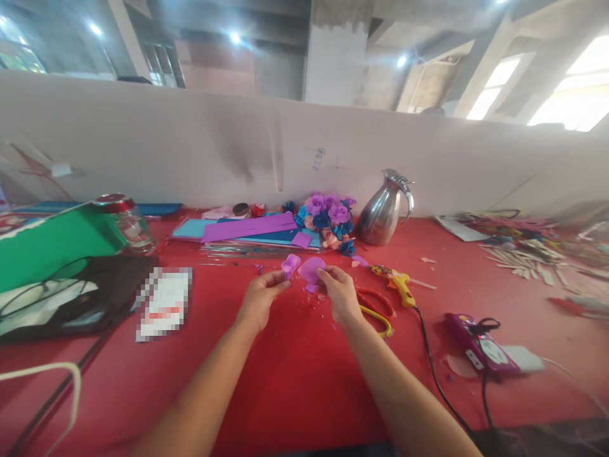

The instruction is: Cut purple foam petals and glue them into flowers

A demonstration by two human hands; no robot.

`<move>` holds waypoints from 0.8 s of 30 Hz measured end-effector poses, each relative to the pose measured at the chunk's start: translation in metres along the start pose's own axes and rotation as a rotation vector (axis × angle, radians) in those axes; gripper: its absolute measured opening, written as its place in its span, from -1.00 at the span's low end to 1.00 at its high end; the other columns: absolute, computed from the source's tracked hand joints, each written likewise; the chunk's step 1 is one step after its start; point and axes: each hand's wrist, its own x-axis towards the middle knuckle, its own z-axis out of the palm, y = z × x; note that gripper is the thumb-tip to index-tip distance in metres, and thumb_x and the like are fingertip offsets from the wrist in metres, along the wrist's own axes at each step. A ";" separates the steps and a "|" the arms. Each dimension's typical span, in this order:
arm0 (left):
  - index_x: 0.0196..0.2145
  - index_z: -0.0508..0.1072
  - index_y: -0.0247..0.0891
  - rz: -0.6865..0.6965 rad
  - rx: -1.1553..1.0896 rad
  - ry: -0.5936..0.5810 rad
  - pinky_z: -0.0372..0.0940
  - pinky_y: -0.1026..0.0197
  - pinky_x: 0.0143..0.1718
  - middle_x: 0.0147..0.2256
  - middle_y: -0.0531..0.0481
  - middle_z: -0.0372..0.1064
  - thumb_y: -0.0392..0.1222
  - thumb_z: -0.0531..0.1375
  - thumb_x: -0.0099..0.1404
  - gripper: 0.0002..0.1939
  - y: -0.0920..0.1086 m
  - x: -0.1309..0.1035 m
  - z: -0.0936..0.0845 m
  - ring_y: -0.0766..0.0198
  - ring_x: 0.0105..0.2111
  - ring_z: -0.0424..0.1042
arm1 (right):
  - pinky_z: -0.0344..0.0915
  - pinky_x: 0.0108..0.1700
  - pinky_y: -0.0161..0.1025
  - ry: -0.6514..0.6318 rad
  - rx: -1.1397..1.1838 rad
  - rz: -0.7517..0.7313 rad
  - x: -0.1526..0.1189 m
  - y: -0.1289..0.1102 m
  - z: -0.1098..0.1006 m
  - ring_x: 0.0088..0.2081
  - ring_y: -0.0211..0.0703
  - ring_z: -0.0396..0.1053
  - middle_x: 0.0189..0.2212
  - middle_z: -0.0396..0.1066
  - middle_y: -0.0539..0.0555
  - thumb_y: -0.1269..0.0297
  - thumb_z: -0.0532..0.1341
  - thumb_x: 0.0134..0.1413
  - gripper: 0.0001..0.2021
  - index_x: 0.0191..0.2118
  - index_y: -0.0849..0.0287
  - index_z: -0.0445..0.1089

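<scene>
Between the fingertips of my left hand is a small, partly formed purple paper flower. My right hand pinches a flat, rounded purple paper petal by its right edge. Flower and petal are held close together above the red table, with a narrow gap between them. Small purple scraps lie just beneath the petal. Scissors with red and yellow handles rest right of my right wrist, partly hidden by it. A yellow hot glue gun with a glue stick in it lies farther right.
Finished paper flowers are bunched at the back beside a steel jug. Purple and blue sheets lie left of them. A glass jar and black bag stand left; a purple power strip with cables lies right.
</scene>
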 end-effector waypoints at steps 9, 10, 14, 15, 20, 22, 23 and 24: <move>-0.43 0.51 -0.25 0.060 0.026 0.029 0.19 0.24 -0.23 -0.50 0.09 0.45 -0.21 0.41 -0.26 -0.67 -0.007 0.001 0.005 0.33 -0.42 0.36 | 0.29 -0.49 -0.34 -0.044 -0.118 -0.144 0.002 0.010 0.001 -0.55 -0.24 0.37 -0.56 0.45 0.00 0.08 0.25 -0.15 -0.74 -0.42 0.20 0.40; -0.45 0.51 -0.24 0.066 0.031 0.028 0.19 0.24 -0.23 -0.51 0.10 0.44 -0.21 0.40 -0.26 -0.68 -0.007 0.001 0.005 0.33 -0.42 0.36 | 0.29 -0.49 -0.33 -0.043 -0.148 -0.158 0.003 0.011 0.001 -0.54 -0.23 0.38 -0.56 0.45 0.00 0.08 0.24 -0.13 -0.74 -0.42 0.19 0.41; -0.52 0.49 -0.24 0.094 0.037 -0.001 0.20 0.25 -0.20 -0.50 0.11 0.42 -0.25 0.39 -0.23 -0.77 -0.007 0.000 0.007 0.35 -0.41 0.35 | 0.31 -0.46 -0.31 -0.045 -0.252 -0.213 0.005 0.014 0.000 -0.52 -0.20 0.40 -0.55 0.46 0.00 0.11 0.20 -0.07 -0.78 -0.42 0.17 0.41; -0.53 0.49 -0.24 0.100 0.048 -0.014 0.20 0.25 -0.19 -0.50 0.11 0.41 -0.25 0.38 -0.22 -0.78 -0.007 0.000 0.007 0.35 -0.41 0.34 | 0.32 -0.44 -0.31 -0.048 -0.270 -0.232 0.005 0.014 0.000 -0.50 -0.19 0.40 -0.55 0.46 0.00 0.12 0.19 -0.06 -0.79 -0.43 0.17 0.41; -0.56 0.47 -0.25 0.141 0.116 -0.098 0.21 0.24 -0.17 -0.45 0.08 0.40 -0.25 0.35 -0.17 -0.85 -0.009 -0.002 0.010 0.32 -0.36 0.35 | 0.32 -0.42 -0.30 -0.073 -0.298 -0.251 0.000 0.010 0.002 -0.48 -0.18 0.41 -0.55 0.45 0.00 0.16 0.16 -0.02 -0.80 -0.42 0.17 0.42; -0.58 0.45 -0.25 0.144 0.124 -0.112 0.21 0.21 -0.16 -0.45 0.07 0.40 -0.25 0.34 -0.16 -0.86 -0.009 -0.003 0.011 0.31 -0.36 0.35 | 0.32 -0.44 -0.30 -0.083 -0.297 -0.243 -0.002 0.008 0.003 -0.49 -0.18 0.40 -0.55 0.45 0.00 0.15 0.15 -0.01 -0.80 -0.40 0.17 0.42; -0.59 0.44 -0.25 0.146 0.125 -0.115 0.22 0.21 -0.15 -0.46 0.07 0.39 -0.25 0.34 -0.16 -0.86 -0.009 -0.003 0.011 0.30 -0.36 0.35 | 0.31 -0.45 -0.30 -0.084 -0.300 -0.247 -0.003 0.007 0.003 -0.49 -0.18 0.40 -0.55 0.45 0.00 0.15 0.15 -0.01 -0.80 -0.41 0.17 0.42; -0.59 0.43 -0.25 0.149 0.125 -0.119 0.22 0.20 -0.15 -0.46 0.08 0.39 -0.26 0.34 -0.16 -0.86 -0.009 -0.003 0.011 0.30 -0.36 0.35 | 0.31 -0.45 -0.30 -0.085 -0.305 -0.254 -0.004 0.006 0.004 -0.50 -0.19 0.39 -0.54 0.46 0.00 0.16 0.16 -0.01 -0.80 -0.42 0.18 0.42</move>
